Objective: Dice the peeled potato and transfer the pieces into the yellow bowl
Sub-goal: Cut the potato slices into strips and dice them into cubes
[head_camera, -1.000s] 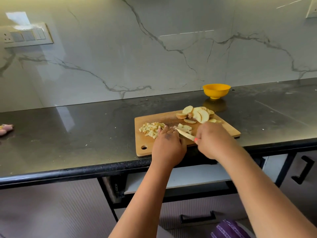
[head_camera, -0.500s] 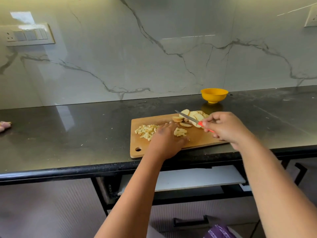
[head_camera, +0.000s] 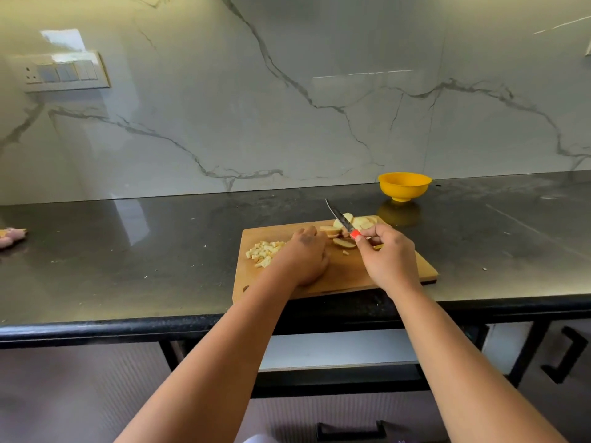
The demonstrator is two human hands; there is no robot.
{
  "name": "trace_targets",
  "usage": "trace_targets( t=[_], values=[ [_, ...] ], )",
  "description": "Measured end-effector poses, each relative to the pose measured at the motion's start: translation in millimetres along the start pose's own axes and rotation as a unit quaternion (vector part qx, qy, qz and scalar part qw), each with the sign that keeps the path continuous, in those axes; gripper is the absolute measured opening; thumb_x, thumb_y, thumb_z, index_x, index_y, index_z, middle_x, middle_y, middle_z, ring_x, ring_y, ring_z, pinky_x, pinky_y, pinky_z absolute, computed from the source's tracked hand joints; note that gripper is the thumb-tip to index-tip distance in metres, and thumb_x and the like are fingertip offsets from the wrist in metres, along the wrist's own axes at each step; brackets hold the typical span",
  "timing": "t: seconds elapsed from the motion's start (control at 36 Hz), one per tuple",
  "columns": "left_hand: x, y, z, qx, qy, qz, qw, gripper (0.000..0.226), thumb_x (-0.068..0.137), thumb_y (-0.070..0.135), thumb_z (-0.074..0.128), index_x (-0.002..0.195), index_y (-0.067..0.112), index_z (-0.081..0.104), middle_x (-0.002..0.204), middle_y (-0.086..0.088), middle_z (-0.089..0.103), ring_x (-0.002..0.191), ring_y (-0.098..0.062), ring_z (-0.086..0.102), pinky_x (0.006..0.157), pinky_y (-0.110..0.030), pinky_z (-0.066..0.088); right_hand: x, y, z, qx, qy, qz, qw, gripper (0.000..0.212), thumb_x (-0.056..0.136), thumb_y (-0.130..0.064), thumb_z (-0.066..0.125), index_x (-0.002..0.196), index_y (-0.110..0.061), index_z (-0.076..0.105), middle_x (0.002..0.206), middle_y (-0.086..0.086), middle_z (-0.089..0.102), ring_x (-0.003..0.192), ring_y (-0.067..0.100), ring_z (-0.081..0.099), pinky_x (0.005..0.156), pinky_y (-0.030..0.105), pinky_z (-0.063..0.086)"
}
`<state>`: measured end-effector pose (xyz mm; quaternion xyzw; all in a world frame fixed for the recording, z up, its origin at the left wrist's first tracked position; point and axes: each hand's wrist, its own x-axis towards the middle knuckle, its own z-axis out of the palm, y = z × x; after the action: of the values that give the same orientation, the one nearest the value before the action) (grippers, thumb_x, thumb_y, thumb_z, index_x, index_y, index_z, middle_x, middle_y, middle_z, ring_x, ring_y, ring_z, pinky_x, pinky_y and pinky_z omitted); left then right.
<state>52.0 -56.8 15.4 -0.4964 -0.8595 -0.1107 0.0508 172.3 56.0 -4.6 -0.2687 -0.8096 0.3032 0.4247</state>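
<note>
A wooden cutting board (head_camera: pixel 351 276) lies at the counter's front edge. A pile of diced potato (head_camera: pixel 263 251) sits on its left part, and potato slices (head_camera: pixel 332 231) lie at its far side. My left hand (head_camera: pixel 302 257) rests palm down and cupped on the board between the dice and the slices, and what lies under it is hidden. My right hand (head_camera: pixel 388 260) grips a knife (head_camera: pixel 339 217) by its red handle, blade lifted and pointing up and left over the slices. The yellow bowl (head_camera: pixel 404 185) stands behind the board near the wall; its inside is not visible.
The dark counter (head_camera: pixel 160 251) runs left and right of the board, backed by a marble wall. Some pinkish scraps (head_camera: pixel 11 236) lie at the far left edge. A switch panel (head_camera: pixel 64 71) is on the wall. Drawers with black handles (head_camera: pixel 566 353) sit below.
The knife came up off the board and now points up over the slices. My left hand slid left over the small cut pile, which is now hidden under it.
</note>
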Motion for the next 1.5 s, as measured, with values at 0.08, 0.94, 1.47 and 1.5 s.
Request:
trace_targets(
  t=[0.08, 0.94, 1.47, 1.5],
  values=[
    [-0.9, -13.6, -5.4, 0.015, 0.040, -0.004, 0.999, 0.022, 0.098, 0.022, 0.045, 0.114, 0.010, 0.053, 0.119, -0.009, 0.053, 0.113, -0.025, 0.050, 0.083, -0.032, 0.045, 1.8, 0.9, 0.1, 0.000, 0.004, 0.001, 1.000, 0.012, 0.092, -0.027, 0.065, 0.097, -0.017, 0.070, 0.090, -0.007, 0.061, 0.084, 0.008, 0.055, 0.057, 0.012, 0.036],
    [4.3, -28.5, -17.6, 0.042, 0.125, -0.093, 0.987, 0.021, 0.097, 0.034, 0.052, 0.106, 0.023, 0.068, 0.123, 0.000, 0.059, 0.122, -0.024, 0.042, 0.098, -0.043, 0.034, -3.5, -4.0, -2.5, 0.015, 0.034, 0.018, 0.999, 0.016, 0.093, -0.026, 0.065, 0.099, -0.012, 0.070, 0.094, 0.001, 0.067, 0.080, 0.010, 0.055, 0.054, 0.011, 0.035],
    [75.7, -17.5, -13.8, -0.117, -0.052, -0.044, 0.991, 0.036, 0.097, 0.041, 0.058, 0.125, 0.019, 0.064, 0.117, -0.001, 0.063, 0.102, -0.017, 0.055, 0.082, -0.026, 0.042, -0.3, -0.6, -3.4, 0.030, 0.059, 0.025, 0.998, 0.015, 0.093, -0.022, 0.065, 0.102, -0.012, 0.070, 0.090, -0.004, 0.062, 0.078, 0.008, 0.053, 0.055, 0.007, 0.032],
    [75.4, -17.9, -14.3, -0.122, -0.041, -0.042, 0.991, 0.034, 0.098, 0.040, 0.056, 0.122, 0.018, 0.064, 0.114, -0.001, 0.063, 0.100, -0.017, 0.055, 0.081, -0.027, 0.042, 0.1, -0.2, -3.2, 0.030, 0.058, 0.026, 0.998, 0.015, 0.093, -0.023, 0.065, 0.102, -0.012, 0.070, 0.090, -0.004, 0.062, 0.078, 0.008, 0.053, 0.055, 0.006, 0.032]
  ],
)
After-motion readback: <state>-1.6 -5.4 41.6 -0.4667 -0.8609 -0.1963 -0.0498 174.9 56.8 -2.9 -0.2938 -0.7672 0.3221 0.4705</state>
